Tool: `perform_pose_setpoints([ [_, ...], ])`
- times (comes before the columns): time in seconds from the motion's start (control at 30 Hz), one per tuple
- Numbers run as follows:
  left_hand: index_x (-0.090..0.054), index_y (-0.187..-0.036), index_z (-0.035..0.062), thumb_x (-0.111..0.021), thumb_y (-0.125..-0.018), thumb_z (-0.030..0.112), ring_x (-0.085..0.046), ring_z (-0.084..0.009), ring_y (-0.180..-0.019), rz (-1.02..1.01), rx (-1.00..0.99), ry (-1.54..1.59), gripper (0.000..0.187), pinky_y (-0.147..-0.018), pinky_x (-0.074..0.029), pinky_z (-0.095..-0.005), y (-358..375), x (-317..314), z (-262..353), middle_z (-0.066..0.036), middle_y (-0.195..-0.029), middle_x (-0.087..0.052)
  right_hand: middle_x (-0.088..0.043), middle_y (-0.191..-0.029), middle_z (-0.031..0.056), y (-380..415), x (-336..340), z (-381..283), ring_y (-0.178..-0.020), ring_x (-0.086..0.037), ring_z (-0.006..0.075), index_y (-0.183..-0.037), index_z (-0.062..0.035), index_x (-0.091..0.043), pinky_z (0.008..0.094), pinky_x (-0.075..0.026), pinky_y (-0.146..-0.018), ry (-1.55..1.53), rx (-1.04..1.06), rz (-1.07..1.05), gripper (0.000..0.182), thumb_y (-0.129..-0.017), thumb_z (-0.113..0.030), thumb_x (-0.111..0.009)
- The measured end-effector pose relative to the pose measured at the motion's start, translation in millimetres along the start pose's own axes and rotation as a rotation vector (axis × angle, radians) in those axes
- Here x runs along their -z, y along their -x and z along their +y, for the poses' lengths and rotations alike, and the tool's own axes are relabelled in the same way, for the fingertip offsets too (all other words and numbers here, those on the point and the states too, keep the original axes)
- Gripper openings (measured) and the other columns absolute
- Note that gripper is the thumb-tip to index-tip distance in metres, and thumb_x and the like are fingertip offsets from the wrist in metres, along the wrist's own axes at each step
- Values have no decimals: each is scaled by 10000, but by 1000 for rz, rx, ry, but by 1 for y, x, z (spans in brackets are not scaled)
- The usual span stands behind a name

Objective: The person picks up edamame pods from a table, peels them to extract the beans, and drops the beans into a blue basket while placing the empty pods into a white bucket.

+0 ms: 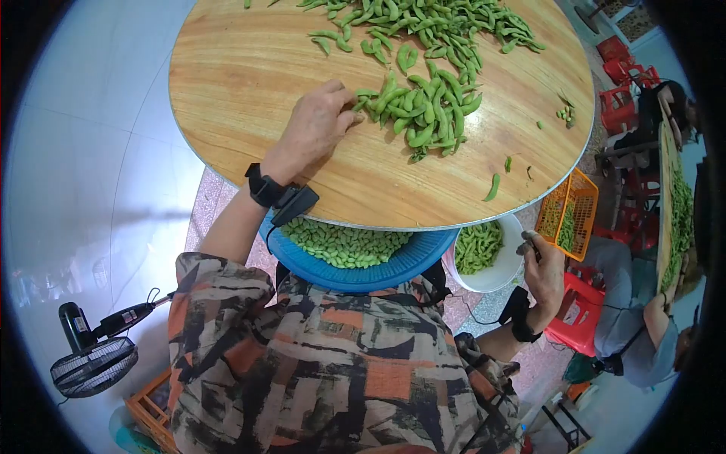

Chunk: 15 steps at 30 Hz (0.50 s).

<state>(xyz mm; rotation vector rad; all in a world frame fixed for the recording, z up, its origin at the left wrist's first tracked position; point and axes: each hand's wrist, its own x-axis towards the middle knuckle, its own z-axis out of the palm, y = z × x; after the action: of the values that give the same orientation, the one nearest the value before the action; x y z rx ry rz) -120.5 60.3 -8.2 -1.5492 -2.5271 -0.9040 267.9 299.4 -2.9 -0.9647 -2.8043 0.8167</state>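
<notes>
My left hand (pixel 319 125) rests on the round wooden table (pixel 249 91) with its fingers curled in, the tips against a green soybean pod at the left end of a small heap of soybean pods (pixel 431 110). Low on the right, my right hand (pixel 544 272) is by the rim of a white bucket (pixel 484 284); its darkened fingers are bent but apart, and I make out nothing in them. Green pods or husks (pixel 478 248) lie in the bucket. On my lap, partly under the table edge, a blue basin (pixel 363 281) holds shelled green beans (pixel 340 244).
A larger pod pile (pixel 446 23) covers the table's far side. An orange crate (pixel 578 216) and a red stool (pixel 576 310) stand right. Another person (pixel 643 337) sits beyond, beside a second table with pods (pixel 681 219). A black fan (pixel 94 363) is at left.
</notes>
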Motion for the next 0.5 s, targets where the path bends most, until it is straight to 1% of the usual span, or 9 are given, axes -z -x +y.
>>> perform_pose_setpoints([
  [0.07,-648,-963,-14,-659,-827,78,-620,-350,-803,27,-18,-20,165,-707,-494,-387,0,-3,2,-169,-895,-644,-676,-771,84,-4,-1,-25,-646,-591,109,-1095,67,-645,253,-458,-587,-146,-25,21,235,-898,-18,-549],
  [0.13,-642,-980,-19,-656,-824,71,-614,-352,-803,51,-35,-34,181,-708,-491,-388,5,-5,8,-173,-894,-637,-683,-762,95,-11,-11,-54,-672,-626,132,-1078,52,-662,275,-483,-617,-307,37,56,222,-891,-22,-568],
  [0.17,-640,-977,-14,-655,-844,69,-612,-300,-750,76,-34,65,157,-669,-485,-363,11,-2,15,-143,-845,-633,-690,-754,106,-16,-19,-69,-698,-661,155,-1062,37,-678,297,-507,-648,-468,102,92,209,-884,-26,-587],
  [0.23,-638,-973,-9,-653,-864,67,-609,-248,-696,91,-36,168,134,-631,-479,-339,26,2,35,-112,-796,-628,-687,-788,44,-25,-36,-100,-666,-609,94,-1088,16,-684,240,-476,-599,-654,102,64,217,-901,-22,-581],
  [0.3,-628,-942,11,-630,-926,92,-547,-107,-615,-174,462,808,83,-551,-438,-253,45,2,63,-12,-728,-576,-609,-743,-5,-34,-54,-131,-587,-498,32,-1146,27,-653,195,-400,-509,-882,72,-30,238,-943,-47,-553],
  [0.33,-628,-942,11,-630,-926,92,-547,-107,-615,-178,464,809,83,-551,-438,-253,52,-1,71,-12,-728,-576,-609,-743,-5,-38,-60,-147,-587,-498,32,-1146,27,-653,195,-400,-509,-883,68,-30,238,-943,-47,-553],
  [0.4,-646,-942,-9,-640,-929,126,-502,-35,-594,-275,523,992,136,-521,-429,-252,63,-6,81,12,-653,-545,-554,-712,-32,-46,-66,-170,-551,-434,24,-1173,18,-639,195,-350,-472,-1324,-97,-230,240,-975,-77,-540],
  [0.43,-615,-910,14,-613,-955,105,-502,-43,-568,-244,451,929,102,-504,-401,-200,65,-9,86,34,-694,-537,-554,-712,-32,-49,-69,-170,-551,-434,24,-1173,18,-639,195,-350,-472,-1324,-98,-230,240,-975,-77,-540],
  [0.5,-612,-904,8,-628,-937,91,-523,-73,-561,-157,324,807,91,-502,-413,-226,69,-16,83,7,-691,-545,-504,-672,-54,-56,-78,-167,-533,-393,20,-1202,1,-625,196,-307,-448,-1415,-95,-380,251,-991,-108,-543],
])
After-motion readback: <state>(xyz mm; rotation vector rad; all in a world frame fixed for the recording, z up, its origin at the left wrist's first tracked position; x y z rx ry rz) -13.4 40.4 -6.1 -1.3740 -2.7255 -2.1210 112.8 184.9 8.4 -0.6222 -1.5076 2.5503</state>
